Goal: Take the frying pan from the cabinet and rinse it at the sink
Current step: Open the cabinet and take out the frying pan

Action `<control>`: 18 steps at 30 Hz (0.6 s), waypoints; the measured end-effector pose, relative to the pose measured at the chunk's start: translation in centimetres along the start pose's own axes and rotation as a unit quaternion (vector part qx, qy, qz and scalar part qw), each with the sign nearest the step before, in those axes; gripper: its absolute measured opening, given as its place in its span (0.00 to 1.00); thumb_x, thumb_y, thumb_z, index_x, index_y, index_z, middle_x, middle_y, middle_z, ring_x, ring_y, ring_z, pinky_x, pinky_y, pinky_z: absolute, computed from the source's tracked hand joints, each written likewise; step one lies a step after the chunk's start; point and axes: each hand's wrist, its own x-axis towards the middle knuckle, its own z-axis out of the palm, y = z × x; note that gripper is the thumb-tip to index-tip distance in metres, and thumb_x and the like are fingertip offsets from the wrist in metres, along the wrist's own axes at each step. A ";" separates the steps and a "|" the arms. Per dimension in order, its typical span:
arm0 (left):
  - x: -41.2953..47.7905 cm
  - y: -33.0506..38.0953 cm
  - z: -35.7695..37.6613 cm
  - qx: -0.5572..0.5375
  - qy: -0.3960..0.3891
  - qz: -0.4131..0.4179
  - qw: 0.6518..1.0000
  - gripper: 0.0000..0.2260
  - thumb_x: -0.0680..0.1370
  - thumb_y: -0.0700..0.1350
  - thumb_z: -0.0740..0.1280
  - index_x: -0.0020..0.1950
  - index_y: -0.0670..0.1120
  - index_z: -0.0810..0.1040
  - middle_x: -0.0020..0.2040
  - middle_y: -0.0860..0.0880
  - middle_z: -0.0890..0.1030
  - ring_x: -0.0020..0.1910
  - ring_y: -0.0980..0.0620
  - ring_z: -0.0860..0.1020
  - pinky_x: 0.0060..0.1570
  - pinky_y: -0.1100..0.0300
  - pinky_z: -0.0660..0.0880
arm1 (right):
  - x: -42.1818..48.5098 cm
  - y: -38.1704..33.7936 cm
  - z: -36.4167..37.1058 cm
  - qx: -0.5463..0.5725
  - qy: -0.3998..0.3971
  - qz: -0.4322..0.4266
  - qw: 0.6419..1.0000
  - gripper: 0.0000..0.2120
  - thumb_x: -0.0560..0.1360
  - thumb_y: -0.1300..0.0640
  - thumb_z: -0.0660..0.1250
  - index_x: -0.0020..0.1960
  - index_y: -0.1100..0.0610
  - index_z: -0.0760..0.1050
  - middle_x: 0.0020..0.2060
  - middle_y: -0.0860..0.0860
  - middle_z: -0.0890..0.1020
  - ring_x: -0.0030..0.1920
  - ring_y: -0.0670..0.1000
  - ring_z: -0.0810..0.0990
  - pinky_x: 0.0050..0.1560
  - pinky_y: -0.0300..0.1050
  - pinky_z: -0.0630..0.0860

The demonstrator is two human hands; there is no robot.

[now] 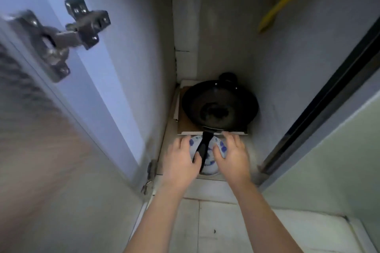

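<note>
A black frying pan sits on a sheet of cardboard at the bottom of the open cabinet. Its black handle points toward me. Under the handle lies a white bowl with blue flowers. My left hand is just left of the handle, fingers spread, with the thumb touching the handle's near end. To the right of the handle, my right hand has its fingers apart and lies over the bowl's right side. Neither hand is closed around anything.
The cabinet door stands open at the left, with a metal hinge on the side wall. A yellow object hangs at the upper right. A dark rail borders the right side. Pale tiles lie below my arms.
</note>
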 end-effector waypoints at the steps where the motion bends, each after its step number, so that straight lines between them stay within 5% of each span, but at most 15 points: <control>1: 0.7 -0.6 1.1 -0.007 -0.004 -0.002 1.000 0.23 0.75 0.47 0.62 0.70 0.45 0.65 0.65 0.44 0.71 0.63 0.44 0.69 0.60 0.53 0.68 | 0.3 0.8 1.1 0.008 0.001 0.008 1.000 0.21 0.72 0.52 0.62 0.61 0.62 0.74 0.56 0.59 0.79 0.56 0.60 0.77 0.58 0.51 0.72; 6: 3.5 -1.4 5.5 -0.108 -0.038 -0.086 0.990 0.25 0.76 0.48 0.63 0.71 0.47 0.61 0.67 0.45 0.70 0.64 0.46 0.71 0.56 0.56 0.70 | 1.1 3.8 4.7 0.085 -0.033 0.063 0.994 0.20 0.75 0.54 0.63 0.67 0.55 0.69 0.62 0.54 0.74 0.63 0.53 0.70 0.62 0.45 0.68; 10: 4.3 -2.1 8.4 -0.175 -0.061 -0.134 0.973 0.21 0.74 0.51 0.64 0.66 0.49 0.67 0.60 0.46 0.76 0.55 0.46 0.77 0.47 0.57 0.72 | 2.0 4.4 6.5 0.164 -0.063 0.085 0.981 0.18 0.75 0.54 0.64 0.64 0.55 0.71 0.60 0.53 0.75 0.61 0.53 0.72 0.61 0.48 0.71; 18: 5.0 -3.0 9.2 -0.267 -0.099 -0.134 0.949 0.22 0.72 0.47 0.66 0.66 0.52 0.67 0.51 0.47 0.81 0.45 0.48 0.82 0.45 0.54 0.80 | 4.4 3.7 7.9 0.283 -0.134 0.169 0.935 0.22 0.75 0.52 0.66 0.68 0.52 0.67 0.53 0.50 0.78 0.58 0.52 0.76 0.58 0.46 0.73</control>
